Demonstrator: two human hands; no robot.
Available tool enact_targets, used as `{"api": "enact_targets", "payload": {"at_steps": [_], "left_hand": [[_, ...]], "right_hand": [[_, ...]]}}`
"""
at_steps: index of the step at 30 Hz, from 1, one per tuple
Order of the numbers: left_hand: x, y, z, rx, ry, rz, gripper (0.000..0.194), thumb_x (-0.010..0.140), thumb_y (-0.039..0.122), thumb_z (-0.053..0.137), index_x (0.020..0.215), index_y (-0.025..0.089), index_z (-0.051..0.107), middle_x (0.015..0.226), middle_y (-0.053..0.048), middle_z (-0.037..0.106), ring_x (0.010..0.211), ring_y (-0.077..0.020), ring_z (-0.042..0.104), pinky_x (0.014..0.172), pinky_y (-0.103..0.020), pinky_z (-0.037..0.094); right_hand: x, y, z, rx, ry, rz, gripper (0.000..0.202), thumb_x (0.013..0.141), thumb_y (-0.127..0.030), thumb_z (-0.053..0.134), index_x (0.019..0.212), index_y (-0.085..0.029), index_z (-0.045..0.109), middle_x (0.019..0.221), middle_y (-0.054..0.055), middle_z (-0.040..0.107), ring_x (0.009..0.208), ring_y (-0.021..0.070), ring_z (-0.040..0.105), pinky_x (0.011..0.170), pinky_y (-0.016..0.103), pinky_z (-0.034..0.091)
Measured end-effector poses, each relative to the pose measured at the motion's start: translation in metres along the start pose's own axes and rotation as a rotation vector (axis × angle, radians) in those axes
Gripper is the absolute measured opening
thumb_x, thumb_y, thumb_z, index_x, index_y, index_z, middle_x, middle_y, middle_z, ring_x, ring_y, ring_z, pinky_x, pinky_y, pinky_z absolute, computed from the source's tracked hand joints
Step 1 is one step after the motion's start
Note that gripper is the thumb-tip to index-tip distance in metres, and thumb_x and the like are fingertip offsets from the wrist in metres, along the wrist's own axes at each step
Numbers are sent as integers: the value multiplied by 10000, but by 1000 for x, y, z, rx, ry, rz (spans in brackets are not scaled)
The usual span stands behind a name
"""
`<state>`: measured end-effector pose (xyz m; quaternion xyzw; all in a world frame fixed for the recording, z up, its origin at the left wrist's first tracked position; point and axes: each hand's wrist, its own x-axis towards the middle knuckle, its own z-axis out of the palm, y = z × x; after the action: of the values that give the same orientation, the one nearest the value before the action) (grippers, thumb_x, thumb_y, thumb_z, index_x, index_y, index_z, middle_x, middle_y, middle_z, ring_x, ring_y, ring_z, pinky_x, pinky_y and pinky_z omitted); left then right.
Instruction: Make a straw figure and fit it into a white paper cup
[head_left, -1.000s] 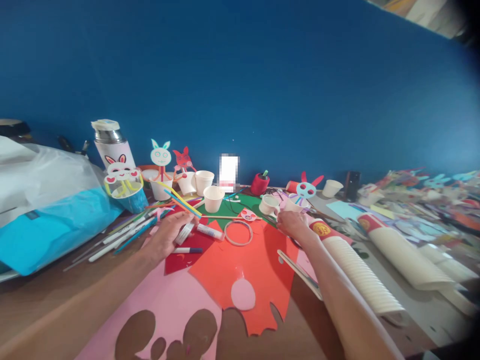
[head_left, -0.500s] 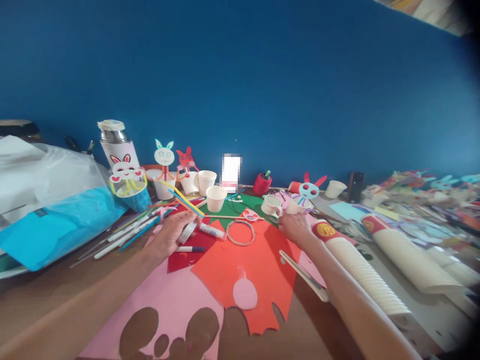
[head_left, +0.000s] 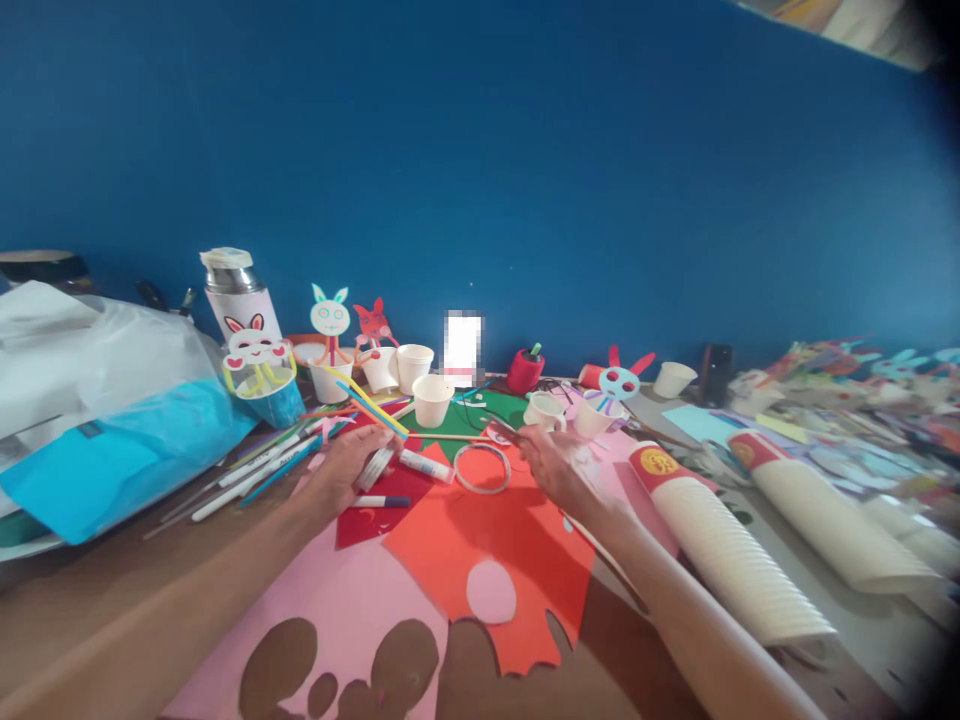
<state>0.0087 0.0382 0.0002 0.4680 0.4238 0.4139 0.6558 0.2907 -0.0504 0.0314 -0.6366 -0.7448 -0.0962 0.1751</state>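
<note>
My left hand [head_left: 358, 462] is closed around narrow yellow and blue strips [head_left: 367, 405], which slant up and to the left from the fingertips. A small whitish item [head_left: 377, 466] shows against its fingers. Just to its right is a white glue tube [head_left: 426, 466] with a pink end. My right hand [head_left: 551, 468] is closed on a thin dark stick-like tool [head_left: 500, 426] that points left; its kind is unclear. Between the hands a pale ring [head_left: 482, 469] rests on orange-red paper [head_left: 517, 540]. A small pink rabbit face [head_left: 498, 436] is partly hidden by the tool.
Pink paper with cut-out holes [head_left: 352, 590] covers the near left. Stacked paper cups [head_left: 720, 540] lie along the right. Rabbit figures in cups, a white cup [head_left: 433, 402] and a thermos [head_left: 238, 290] stand towards the blue wall. Markers [head_left: 255, 485] lie at left.
My right hand has moved left from beside the cup, and the thin dark tool now shows in its fingers. My left hand stays nearly in place with the strips.
</note>
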Motion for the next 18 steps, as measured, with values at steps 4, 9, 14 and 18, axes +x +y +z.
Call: {"api": "enact_targets", "payload": {"at_steps": [4,9,14,18], "left_hand": [[-1,1,0,-12,8,13,187,714,327,612,711,140,605,632,8,630,450,-68,534,419,-168,432],[1,-3,-3,-45,-30,15,210,702,350,626,718,141,609,665,-1,634,469,-77,543,448,-182,453],[1,-1,0,-52,11,-1,210,679,347,636,695,141,604,637,-3,629,464,-79,539,430,-177,441],[0,-1,1,-44,12,-5,202,677,341,634,699,142,611,603,6,615,444,-79,533,403,-173,412]], "right_hand": [[-3,-35,13,53,89,-294,296,914,-191,293,901,-172,588,667,35,573,629,142,490,627,260,309],[-16,-51,23,77,15,-439,232,885,-148,392,1013,-208,576,780,47,590,777,167,510,724,304,322],[-26,-54,24,118,-169,-411,166,882,-228,444,943,-218,598,832,45,581,799,165,508,704,285,348],[-20,-44,13,106,-230,-356,201,893,-251,416,919,-227,614,881,44,578,826,162,513,722,277,365]]}}
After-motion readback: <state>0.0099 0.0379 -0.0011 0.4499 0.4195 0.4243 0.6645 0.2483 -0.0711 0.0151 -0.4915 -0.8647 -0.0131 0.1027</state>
